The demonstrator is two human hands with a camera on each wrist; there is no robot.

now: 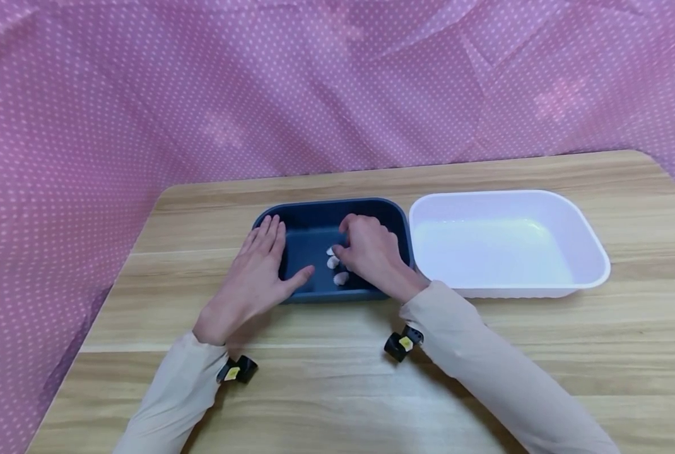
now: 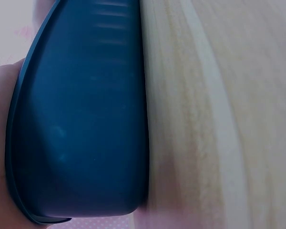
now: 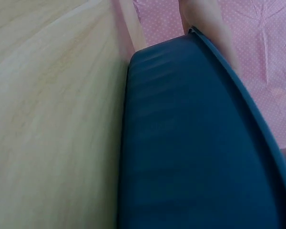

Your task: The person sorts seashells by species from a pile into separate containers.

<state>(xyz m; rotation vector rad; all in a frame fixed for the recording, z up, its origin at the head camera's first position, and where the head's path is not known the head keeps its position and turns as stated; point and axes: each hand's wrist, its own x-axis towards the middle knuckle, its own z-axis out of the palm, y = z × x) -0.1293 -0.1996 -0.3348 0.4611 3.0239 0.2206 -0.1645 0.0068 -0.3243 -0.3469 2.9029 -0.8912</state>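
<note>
A dark blue rectangular tray (image 1: 315,296) stands on the table. Inside it, toward the right, several small white shell-like pieces (image 1: 340,278) lie roughly in a row. My left hand (image 1: 252,271) rests spread over the tray's left end, thumb apart and pointing inward along the near side. Over the right part of the tray is my right hand (image 1: 371,249), its fingers bent downward. The right thumb tip is right at the farthest white piece, while the index finger stands apart from the thumb. Both wrist views show mostly the tray's outer wall (image 2: 86,119), which hides the white pieces.
A white rectangular tray (image 1: 593,268) sits close against the blue tray's right side. Both trays stand on a light wooden table (image 1: 326,391). Behind the table hangs a pink dotted cloth (image 1: 292,82).
</note>
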